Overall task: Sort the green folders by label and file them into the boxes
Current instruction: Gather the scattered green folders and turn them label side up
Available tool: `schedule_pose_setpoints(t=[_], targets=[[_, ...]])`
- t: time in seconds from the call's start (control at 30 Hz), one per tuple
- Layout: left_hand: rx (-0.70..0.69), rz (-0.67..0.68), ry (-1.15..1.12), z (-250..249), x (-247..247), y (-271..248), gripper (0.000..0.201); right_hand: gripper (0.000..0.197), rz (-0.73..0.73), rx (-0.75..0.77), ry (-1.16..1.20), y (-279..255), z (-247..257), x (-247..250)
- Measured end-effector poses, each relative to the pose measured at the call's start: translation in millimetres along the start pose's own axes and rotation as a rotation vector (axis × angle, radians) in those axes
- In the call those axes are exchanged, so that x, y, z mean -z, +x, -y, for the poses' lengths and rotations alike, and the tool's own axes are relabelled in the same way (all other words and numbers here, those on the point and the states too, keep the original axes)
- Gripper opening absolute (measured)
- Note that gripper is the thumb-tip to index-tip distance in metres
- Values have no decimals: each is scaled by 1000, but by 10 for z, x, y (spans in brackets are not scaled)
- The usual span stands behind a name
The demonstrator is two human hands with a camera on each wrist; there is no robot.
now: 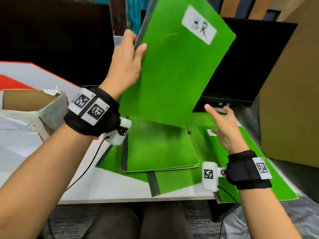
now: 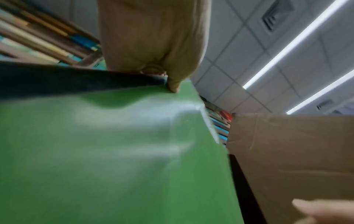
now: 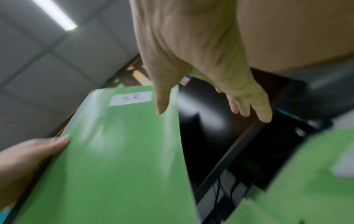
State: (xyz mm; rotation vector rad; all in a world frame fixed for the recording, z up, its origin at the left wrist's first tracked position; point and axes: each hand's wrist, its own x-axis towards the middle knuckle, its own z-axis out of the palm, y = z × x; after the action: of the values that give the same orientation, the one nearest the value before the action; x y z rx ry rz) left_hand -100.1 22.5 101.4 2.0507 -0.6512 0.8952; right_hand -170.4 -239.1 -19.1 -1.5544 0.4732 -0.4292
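My left hand [image 1: 133,54] grips the dark spine edge of a green folder [image 1: 172,66], thumb on its front, and holds it up tilted above the table. A white label [image 1: 199,25] reading "HR" sits near the folder's top. The same folder [image 2: 114,151] fills the left wrist view, and in the right wrist view the folder [image 3: 114,159] shows its label [image 3: 132,97]. My right hand [image 1: 222,125] hovers with fingers spread and empty over more green folders [image 1: 160,145] lying overlapped on the table; another folder [image 1: 255,149] lies under that hand.
A tall cardboard box [image 1: 291,94] stands at the right. A torn open cardboard box [image 1: 34,104] with white plastic sits at the left. Dark monitors [image 1: 250,61] stand behind the folders. The white table [image 1: 107,188] ends near my knees.
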Motion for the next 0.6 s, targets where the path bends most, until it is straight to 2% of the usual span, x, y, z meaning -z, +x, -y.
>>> schedule_pose_setpoints(t=[0.1,0.17,0.23,0.3,0.4,0.5,0.6], targets=[[263,41,-159,241,-211,-163,15,108,152,-113,129,8,-81,-56],[433,155,-146,467,-381,-359,15,88,213,-122,130,19,-135,-87],[609,352,-107,724,-526,-604,23,70,226,-126,7,-17,-156,-115],[752,590,13,891,-612,-836,37,61,228,-137,-143,-40,-224,-129],[960,804,52,983,-643,-1099,46,62,226,-150,-392,-87,-386,-209],[1013,874,146,1113,-641,-1213,46,63,271,-182,-741,-81,-535,-296],[1005,846,272,1218,-605,-1198,80,64,191,-229,-936,14,-581,-215]])
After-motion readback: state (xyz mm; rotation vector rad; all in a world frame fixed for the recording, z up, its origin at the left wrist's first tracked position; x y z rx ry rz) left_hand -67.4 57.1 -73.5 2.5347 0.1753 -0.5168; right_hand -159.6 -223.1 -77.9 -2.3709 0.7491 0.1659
